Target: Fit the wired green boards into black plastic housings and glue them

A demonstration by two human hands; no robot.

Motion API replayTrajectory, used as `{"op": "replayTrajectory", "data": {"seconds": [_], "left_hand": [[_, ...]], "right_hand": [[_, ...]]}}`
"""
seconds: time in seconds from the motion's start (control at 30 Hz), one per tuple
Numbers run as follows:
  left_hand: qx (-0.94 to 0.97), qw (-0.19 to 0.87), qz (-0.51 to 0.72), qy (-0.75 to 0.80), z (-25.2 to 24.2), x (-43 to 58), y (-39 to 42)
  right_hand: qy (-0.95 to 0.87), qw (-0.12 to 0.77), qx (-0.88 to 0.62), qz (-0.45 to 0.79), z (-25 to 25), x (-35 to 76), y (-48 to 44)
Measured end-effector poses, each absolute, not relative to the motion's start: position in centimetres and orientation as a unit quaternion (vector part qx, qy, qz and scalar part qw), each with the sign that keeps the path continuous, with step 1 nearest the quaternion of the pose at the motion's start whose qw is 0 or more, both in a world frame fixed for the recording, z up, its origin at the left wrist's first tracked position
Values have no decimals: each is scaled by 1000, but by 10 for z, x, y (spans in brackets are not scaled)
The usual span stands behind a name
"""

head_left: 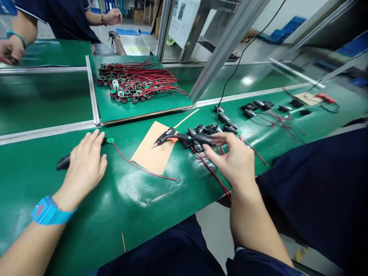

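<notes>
currently, the left hand (pixel 86 161) lies over a black cylindrical piece (pixel 62 163), close to the far edge of the green surface (pixel 94 214); its fingers are extended, and i cannot tell whether they grip the piece. just beside its fingertips sits a green disc (pixel 110 140) with a red wire (pixel 143 170). the right hand (pixel 237 159), forearm across the near edge, has thumb and fingers parted around one end of a black housing (pixel 202 138); a firm pinch cannot be made out. between the hands, a glue gun (pixel 168 135) rests on cardboard (pixel 152 159).
</notes>
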State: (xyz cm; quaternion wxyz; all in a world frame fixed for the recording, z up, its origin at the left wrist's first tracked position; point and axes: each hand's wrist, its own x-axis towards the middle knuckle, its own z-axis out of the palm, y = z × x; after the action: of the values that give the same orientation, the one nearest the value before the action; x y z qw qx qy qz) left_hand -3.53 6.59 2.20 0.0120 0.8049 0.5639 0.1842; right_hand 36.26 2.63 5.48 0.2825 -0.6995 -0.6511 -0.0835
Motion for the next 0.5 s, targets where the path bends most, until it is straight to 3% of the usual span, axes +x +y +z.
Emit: {"op": "replayTrajectory", "data": {"seconds": [0.1, 0.23, 0.5], "left_hand": [[815, -43, 134, 562, 15, -51, 96], [831, -34, 71, 550, 7, -66, 122], [798, 65, 123, 586, 11, -49, 100]], "right_hand": [[-548, 282, -784, -77, 43, 426, 41], [-550, 261, -788, -93, 33, 472, 50], [-654, 238, -705, -137, 50, 413, 67]]}}
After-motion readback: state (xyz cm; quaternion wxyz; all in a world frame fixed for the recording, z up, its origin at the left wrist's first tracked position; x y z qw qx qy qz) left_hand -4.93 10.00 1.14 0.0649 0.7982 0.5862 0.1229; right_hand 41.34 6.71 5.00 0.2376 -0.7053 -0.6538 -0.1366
